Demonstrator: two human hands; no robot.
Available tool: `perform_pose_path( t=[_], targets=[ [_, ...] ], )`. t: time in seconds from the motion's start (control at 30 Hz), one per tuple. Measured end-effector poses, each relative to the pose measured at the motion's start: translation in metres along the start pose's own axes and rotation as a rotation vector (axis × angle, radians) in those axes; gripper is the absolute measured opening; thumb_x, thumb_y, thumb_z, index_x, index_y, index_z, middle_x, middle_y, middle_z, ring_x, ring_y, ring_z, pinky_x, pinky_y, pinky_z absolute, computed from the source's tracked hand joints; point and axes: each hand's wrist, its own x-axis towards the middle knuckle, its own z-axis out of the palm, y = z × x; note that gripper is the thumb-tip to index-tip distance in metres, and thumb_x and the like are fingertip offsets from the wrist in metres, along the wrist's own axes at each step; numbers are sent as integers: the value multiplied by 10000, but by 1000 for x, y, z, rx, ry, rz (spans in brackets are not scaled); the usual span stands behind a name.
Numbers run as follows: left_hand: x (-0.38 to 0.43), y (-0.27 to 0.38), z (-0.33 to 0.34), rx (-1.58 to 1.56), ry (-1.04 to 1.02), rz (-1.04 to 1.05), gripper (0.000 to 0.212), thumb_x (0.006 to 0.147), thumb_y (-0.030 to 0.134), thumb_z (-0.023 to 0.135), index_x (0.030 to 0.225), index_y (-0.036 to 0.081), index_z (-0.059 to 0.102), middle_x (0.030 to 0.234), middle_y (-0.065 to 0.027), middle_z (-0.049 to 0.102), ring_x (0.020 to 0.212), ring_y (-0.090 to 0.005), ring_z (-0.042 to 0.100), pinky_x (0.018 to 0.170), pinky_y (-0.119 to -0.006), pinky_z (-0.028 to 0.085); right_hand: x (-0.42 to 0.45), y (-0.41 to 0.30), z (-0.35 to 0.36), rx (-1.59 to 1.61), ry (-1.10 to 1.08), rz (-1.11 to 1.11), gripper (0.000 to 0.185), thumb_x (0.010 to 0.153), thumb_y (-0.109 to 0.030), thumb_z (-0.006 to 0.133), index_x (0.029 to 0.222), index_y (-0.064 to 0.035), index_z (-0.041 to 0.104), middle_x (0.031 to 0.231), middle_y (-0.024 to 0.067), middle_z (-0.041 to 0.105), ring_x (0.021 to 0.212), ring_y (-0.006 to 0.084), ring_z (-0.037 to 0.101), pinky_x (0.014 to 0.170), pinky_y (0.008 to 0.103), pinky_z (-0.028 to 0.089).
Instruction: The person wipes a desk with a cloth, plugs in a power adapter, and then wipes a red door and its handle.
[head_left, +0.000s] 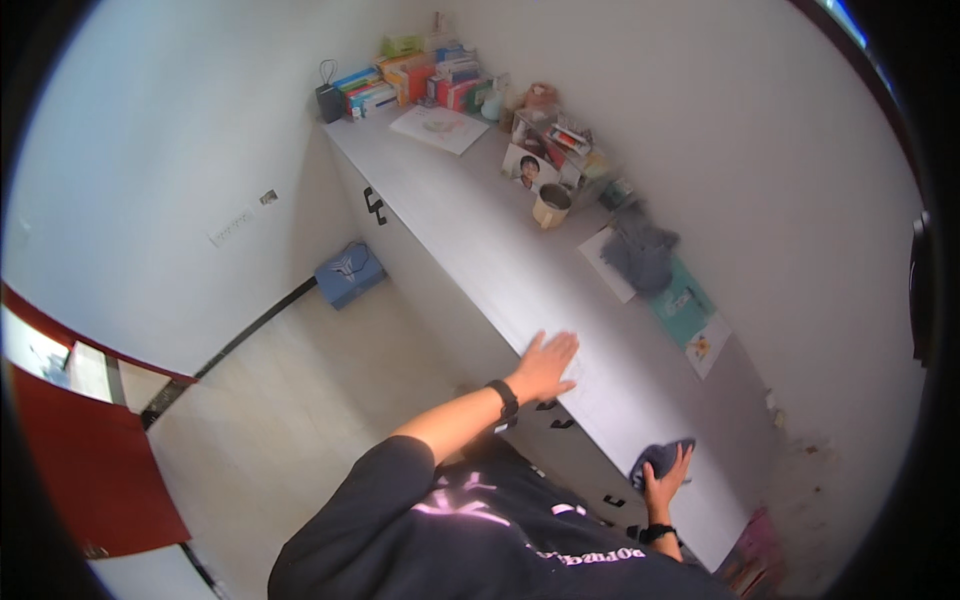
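Observation:
My left hand (546, 366) rests spread near the front edge of a long pale grey countertop (480, 225), with nothing in its fingers. My right hand (667, 480), farther along the same counter toward its right end, grips a dark grey cloth (660, 459) against the surface. A black band is on each wrist. Behind my hands, along the wall, a fuzzy grey item (641, 251) lies over white paper (606, 262) and a teal folder or board (682, 292).
A beige mug (552, 206) stands beside a portrait photo (529, 169) and assorted small items. At the far end are a paper sheet (439, 129), stacked boxes (405, 75) and a black speaker-like device (328, 103). A blue box (349, 277) sits on the floor.

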Motion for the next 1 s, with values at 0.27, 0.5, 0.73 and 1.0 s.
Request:
perform_pose_path(
  t=[0.27,0.5,0.73,1.0],
  targets=[
    [15,-31,-33,44,-45,-118,885,862,576,511,1493,32,209,1574,-124,173,1463,-265,123,1134,-582,105,84,-139,50,87,-135,-231,883,683,-559,698,1371,-70,440,1517,225,257,1384,425,250,1102,541,203],
    [24,-85,-48,30,-66,-46,765,875,549,525,1494,169,284,1572,-96,194,1455,-291,143,1137,-561,113,126,-233,101,105,-237,-222,894,660,-516,724,1381,-82,424,1530,200,233,1423,390,189,1102,595,157],
    [9,-201,-89,135,132,-412,737,886,502,542,1484,144,304,1561,-108,222,1450,-296,158,1135,-555,131,170,-372,165,195,-282,-317,891,647,-498,750,1361,-62,445,1512,236,234,1408,423,194,1087,604,184],
    [-31,-277,-126,54,157,-391,609,907,318,554,1457,147,358,1541,-118,268,1428,-311,225,1132,-526,192,212,-487,234,220,-296,-476,852,676,-487,733,1366,-80,445,1514,220,252,1412,409,200,1089,600,188]
  ],
)
